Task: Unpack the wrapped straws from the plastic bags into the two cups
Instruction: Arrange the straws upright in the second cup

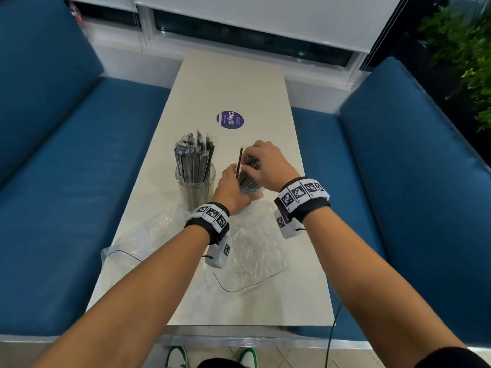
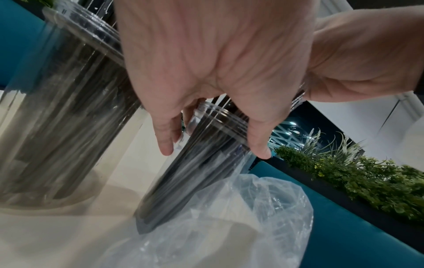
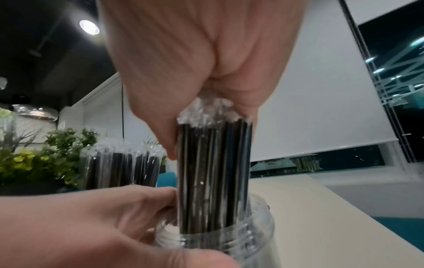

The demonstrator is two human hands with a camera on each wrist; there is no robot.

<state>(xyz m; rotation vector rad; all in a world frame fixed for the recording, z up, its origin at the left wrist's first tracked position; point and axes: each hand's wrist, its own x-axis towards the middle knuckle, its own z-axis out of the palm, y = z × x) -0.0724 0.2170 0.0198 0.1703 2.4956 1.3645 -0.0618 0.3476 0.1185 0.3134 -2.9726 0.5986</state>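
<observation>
Right hand [image 3: 206, 59] fingers pinching tops of wrapped straw bundle [image 3: 213, 172], lowering into second clear cup [image 3: 252, 234] on worktop [image 1: 233, 83]. Left hand [image 1: 231, 189] fingers curling around rim, steadying. Risk: lone straw [image 1: 240, 162] sticking up beside the bundle, slipping outside the rim; light cup tipping.

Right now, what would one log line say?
left hand: holds second cup | right hand: grips straw bundle, lowered into it | first cup: full | bags: empty

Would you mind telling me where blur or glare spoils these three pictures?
Head view: mostly sharp, with slight motion blur on the straw tops in the left cup. Left wrist view: both cups smeared, the plastic bag glary. Right wrist view: the left hand is soft, and glare whitens the wrapper tips under the right hand.
</observation>
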